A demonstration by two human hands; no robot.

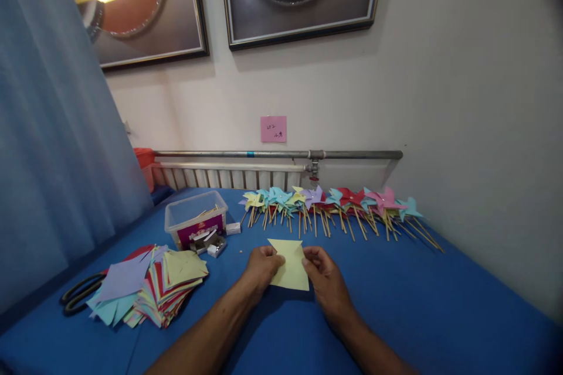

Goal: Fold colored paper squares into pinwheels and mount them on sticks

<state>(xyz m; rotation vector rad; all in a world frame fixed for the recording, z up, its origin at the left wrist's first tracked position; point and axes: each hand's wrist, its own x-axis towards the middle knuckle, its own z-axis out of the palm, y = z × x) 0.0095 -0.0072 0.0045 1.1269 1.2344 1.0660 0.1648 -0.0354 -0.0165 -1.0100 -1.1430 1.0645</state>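
Yellow paper square (pixel 290 266) pinched by left hand (pixel 263 268) and right hand (pixel 324 275); pink wall note (pixel 273 129) illegible.

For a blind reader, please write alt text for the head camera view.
Two bare hands, left hand and right hand, hold a yellow paper square over a blue table. A stack of coloured paper lies left; finished pinwheels line the wall.

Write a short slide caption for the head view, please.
Two hands, left hand and right hand, hold yellow paper near pinwheels.
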